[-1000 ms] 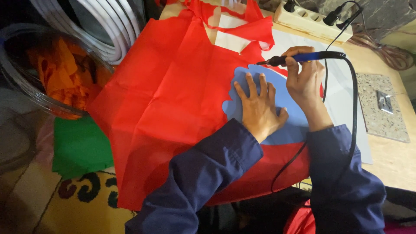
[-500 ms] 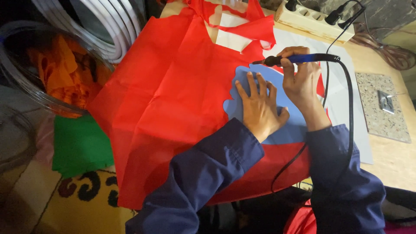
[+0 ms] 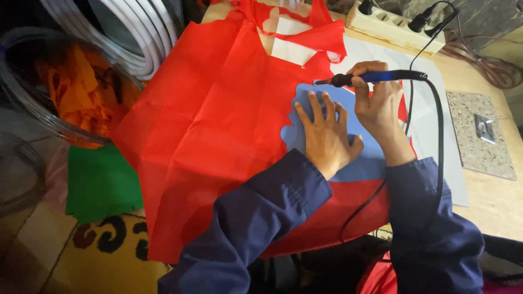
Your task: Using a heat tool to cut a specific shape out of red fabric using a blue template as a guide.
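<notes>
The left hand (image 3: pixel 326 137) is lying flat, fingers spread wide, pressing down on a smooth blue template (image 3: pixel 359 155) with a wavy cut edge; it is gripping nothing. The right hand (image 3: pixel 379 103) is closed around the blue handle of a corded hot-tip tool (image 3: pixel 376 77), holding it almost level, and the dark metal tip is touching the upper edge of the blue template just beyond the left fingertips. The tool's black cable (image 3: pixel 437 141) is looping from the handle down past the right sleeve. Both arms are wearing dark blue sleeves.

The template is lying on a thin red fabric bag (image 3: pixel 218 141), a matte, faintly creased non-woven material, which is spreading across the surface (image 3: pixel 493 201) and hanging over its near edge; its handles are bunching at the far end. A pale grey sheet (image 3: pixel 436 117) is lying beneath the bag on the right. On the wooden surface a speckled stone tile (image 3: pixel 474 149) is carrying a small metal piece, and a cream power strip (image 3: pixel 395 28) with a black plug is sitting at the far edge.

To the left, a clear round plastic container (image 3: pixel 38 114) is holding crumpled orange fabric scraps (image 3: pixel 76 98). Beside it white ribbed hoops are showing, and a green fabric piece (image 3: pixel 101 182) is resting on a yellow patterned rug (image 3: pixel 103 256) on the floor.
</notes>
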